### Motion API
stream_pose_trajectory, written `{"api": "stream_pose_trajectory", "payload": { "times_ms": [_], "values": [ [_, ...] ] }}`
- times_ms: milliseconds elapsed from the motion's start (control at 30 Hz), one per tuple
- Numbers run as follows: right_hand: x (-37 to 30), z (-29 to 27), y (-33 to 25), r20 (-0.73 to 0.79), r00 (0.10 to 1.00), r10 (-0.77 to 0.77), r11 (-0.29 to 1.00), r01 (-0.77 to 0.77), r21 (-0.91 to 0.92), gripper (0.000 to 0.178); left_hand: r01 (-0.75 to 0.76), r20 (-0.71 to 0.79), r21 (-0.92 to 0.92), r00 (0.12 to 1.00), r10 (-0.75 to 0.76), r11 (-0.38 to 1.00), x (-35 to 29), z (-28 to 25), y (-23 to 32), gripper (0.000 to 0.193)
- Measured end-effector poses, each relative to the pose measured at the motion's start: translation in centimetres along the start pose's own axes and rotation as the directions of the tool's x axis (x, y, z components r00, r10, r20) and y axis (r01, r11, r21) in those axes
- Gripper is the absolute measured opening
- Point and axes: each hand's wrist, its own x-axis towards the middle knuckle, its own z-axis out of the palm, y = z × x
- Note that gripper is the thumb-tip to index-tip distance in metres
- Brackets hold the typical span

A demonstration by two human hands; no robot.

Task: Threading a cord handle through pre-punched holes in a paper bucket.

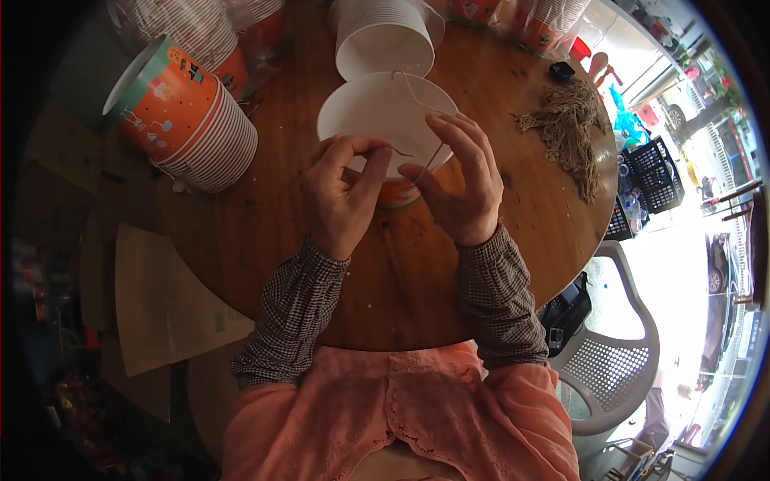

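Note:
A white paper bucket (353,108) with an orange and green outside stands in front of me on the round table, its mouth facing up. A thin beige string (411,78) runs from its far rim toward my right hand. My left hand (346,188) is closed in a pinch over the bucket's near rim, a short string end sticking out from its fingertips. Close beside it, my right hand (465,176) holds the string, which stretches between its thumb and forefinger. The fingers of that hand are curved and partly apart.
Nested orange buckets (188,120) lean at the left, and stacked white-mouthed buckets (385,48) lie beyond. On the table's right is a heap of beige strings (565,128), near a small black object (561,70). A grey plastic chair (613,353) stands at the right.

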Motion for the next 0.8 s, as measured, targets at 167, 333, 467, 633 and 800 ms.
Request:
{"api": "stream_pose_trajectory", "payload": {
  "times_ms": [167, 333, 467, 633, 800],
  "values": [
    [0.1, -0.4, -0.9, 0.148, 0.971, -0.188, 0.982, 0.189, 0.007, 0.066, -0.177, 0.103, 0.151, 0.981, 0.162, 0.973, 0.5, -1.0, 0.0, 0.005],
    [0.0, -0.7, -0.3, 0.196, 0.974, -0.114, 0.985, 0.086, 0.147, 0.059, -0.104, 0.341, 0.093, 0.938, 0.066, 0.99, 1.0, -2.2, 0.4, 0.008],
    [0.2, -1.0, -0.8, 0.3, 0.951, 0.073, 0.953, -0.155, 0.259, 0.056, -0.141, 0.428, 0.11, 0.9, 0.082, 0.984, 1.0, -2.8, 0.4, 0.01],
    [0.1, -1.4, -1.3, 0.331, 0.909, 0.254, 0.854, -0.371, 0.365, 0.048, -0.128, 0.528, 0.094, 0.847, 0.06, 0.987, 0.7, -2.8, 1.3, 0.009],
    [-0.1, -1.0, -1.0, 0.288, 0.9, 0.329, 0.841, -0.418, 0.345, 0.04, -0.259, 0.529, 0.195, 0.84, 0.121, 0.946, 0.3, -1.9, 1.4, 0.015]
  ]
}}
